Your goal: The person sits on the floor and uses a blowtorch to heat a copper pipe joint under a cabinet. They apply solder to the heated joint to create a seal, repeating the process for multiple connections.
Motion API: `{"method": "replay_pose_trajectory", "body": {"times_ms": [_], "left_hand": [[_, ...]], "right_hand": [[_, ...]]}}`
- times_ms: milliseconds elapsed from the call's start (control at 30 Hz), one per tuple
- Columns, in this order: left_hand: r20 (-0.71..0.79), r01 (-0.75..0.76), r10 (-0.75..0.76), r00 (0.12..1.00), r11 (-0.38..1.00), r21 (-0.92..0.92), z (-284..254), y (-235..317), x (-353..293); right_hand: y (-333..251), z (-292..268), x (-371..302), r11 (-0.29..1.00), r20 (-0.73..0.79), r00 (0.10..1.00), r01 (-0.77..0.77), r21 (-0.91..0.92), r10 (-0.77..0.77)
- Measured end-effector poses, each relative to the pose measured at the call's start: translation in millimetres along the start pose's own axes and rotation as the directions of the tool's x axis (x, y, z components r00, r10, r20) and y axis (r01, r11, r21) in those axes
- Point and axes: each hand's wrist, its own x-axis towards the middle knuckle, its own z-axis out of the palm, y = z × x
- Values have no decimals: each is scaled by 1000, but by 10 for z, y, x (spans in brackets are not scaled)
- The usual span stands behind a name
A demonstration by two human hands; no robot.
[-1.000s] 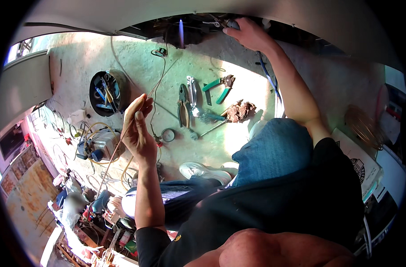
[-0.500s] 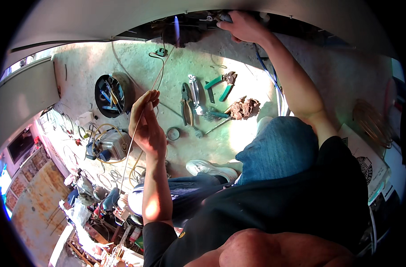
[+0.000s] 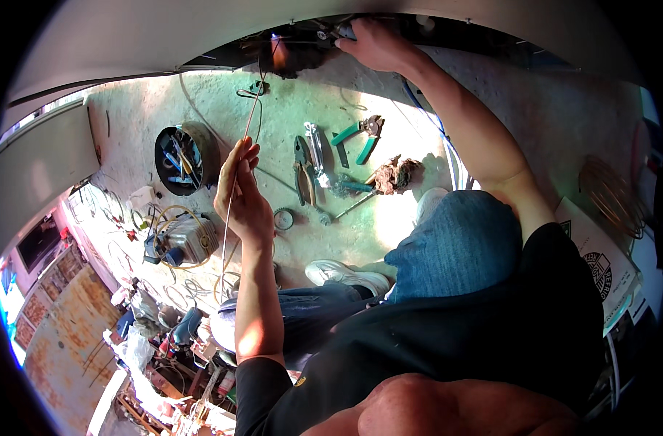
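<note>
My left hand [image 3: 243,195] is closed around a thin copper-coloured brazing rod [image 3: 227,236], pinched between thumb and fingers. The rod slants up toward the dark opening [image 3: 309,54] under a large pale panel [image 3: 222,33]. In that opening my right hand [image 3: 378,45] grips a gas torch [image 3: 345,32], mostly hidden by the fingers and shadow. A flame [image 3: 277,52], blue at its top and orange below, burns left of the torch. The rod's far end lies below and left of the flame; whether it touches anything there I cannot tell.
On the floor lie combination pliers [image 3: 303,171], green-handled pliers [image 3: 359,138] and a brown crumpled clump [image 3: 397,176]. A round tool container [image 3: 209,149] and a pump-like machine [image 3: 189,238] stand left. Blue hoses [image 3: 442,131] run beneath my right arm; a copper coil [image 3: 611,200] is right.
My right hand and torch have shifted left, and the flame has moved left and turned partly orange. My left hand has tilted the rod steeper, its lower end swinging right.
</note>
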Motion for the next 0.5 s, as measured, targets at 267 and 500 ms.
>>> {"method": "replay_pose_trajectory", "body": {"times_ms": [267,500], "left_hand": [[-24,-23,24,999,999,25,-5,-5,26],[-17,-44,45,999,997,58,-26,-32,42]], "right_hand": [[43,41,36,994,87,992,-91,63,86],[-91,-99,23,993,139,987,-86,77,75]]}}
